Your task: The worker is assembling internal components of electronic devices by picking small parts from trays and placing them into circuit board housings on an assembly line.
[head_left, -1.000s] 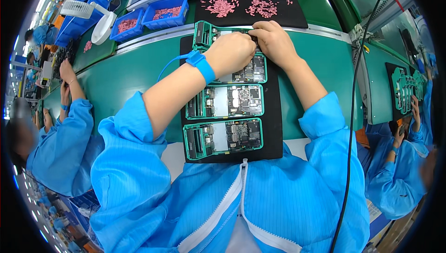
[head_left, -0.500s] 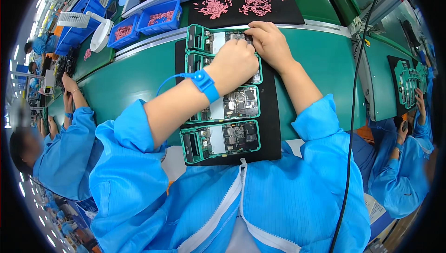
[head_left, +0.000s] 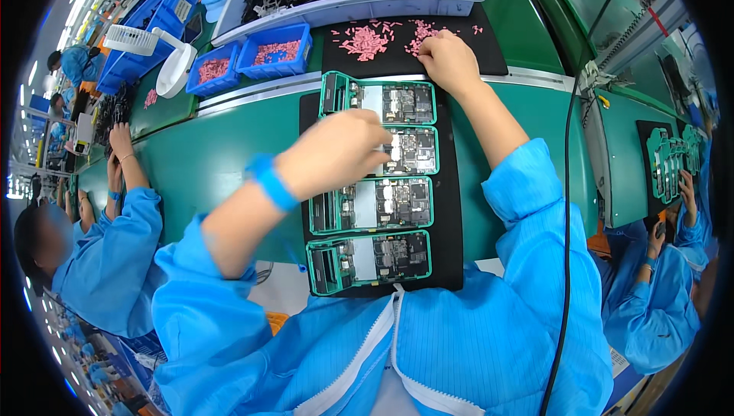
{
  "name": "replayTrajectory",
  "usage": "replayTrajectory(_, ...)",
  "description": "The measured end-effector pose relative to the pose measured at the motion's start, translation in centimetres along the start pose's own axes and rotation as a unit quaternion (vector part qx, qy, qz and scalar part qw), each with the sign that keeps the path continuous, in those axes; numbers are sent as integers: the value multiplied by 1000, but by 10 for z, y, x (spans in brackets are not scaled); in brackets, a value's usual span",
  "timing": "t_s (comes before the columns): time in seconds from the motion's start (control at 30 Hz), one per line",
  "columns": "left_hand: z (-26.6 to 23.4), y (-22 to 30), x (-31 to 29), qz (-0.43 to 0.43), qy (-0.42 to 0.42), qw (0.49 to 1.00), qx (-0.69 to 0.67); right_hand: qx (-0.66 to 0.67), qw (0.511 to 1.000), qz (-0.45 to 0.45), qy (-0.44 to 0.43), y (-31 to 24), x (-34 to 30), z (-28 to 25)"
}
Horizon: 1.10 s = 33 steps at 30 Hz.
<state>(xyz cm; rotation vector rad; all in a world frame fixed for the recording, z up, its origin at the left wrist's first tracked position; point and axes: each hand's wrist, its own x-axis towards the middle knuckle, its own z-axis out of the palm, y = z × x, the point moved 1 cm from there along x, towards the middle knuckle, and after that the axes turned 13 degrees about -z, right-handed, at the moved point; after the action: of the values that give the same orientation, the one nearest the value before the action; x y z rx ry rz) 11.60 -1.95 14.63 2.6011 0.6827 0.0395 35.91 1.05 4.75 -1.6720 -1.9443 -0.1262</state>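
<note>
In a column on a black mat lie several green-framed phone housings with circuit boards inside: a top one [head_left: 409,102], a second [head_left: 417,150], a third [head_left: 409,203] and the nearest [head_left: 394,257]. My left hand [head_left: 332,152], wearing a blue wrist strap, hovers over the left half of the second housing. Its fingers are bent and smeared by motion, so what they hold, if anything, does not show. My right hand [head_left: 453,63] reaches beyond the housings to the right pile of small pink pieces [head_left: 420,32]. Its fingertips are pressed together at the pile's edge, their contents hidden.
Left of that stands another pink pile [head_left: 365,43]. Two blue bins [head_left: 271,53] hold more pink pieces, beside a large tray [head_left: 344,9] of black parts. A white fan [head_left: 131,39] stands far left. A black cable [head_left: 567,263] hangs at right. Co-workers sit on both sides.
My right hand has left the top housing and moved up to the right pink pile. My left hand has drawn back left and down from the upper housings, uncovering the top one's board.
</note>
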Motion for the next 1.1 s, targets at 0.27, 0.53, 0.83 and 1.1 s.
replayTrajectory(0.27,-129,-4,-5,-52,109,993,4,-143,976,-158,-48,16,22,-12)
replayTrajectory(0.53,-31,-87,156,-27,47,997,61,-134,977,-157,-61,4,5,-2)
replayTrajectory(0.83,1,-100,199,-76,13,992,103,74,997,9,-32,-31,-68,-38)
replayTrajectory(1.1,5,-94,220,-78,-9,992,99,146,989,29,-4,-22,-72,-44)
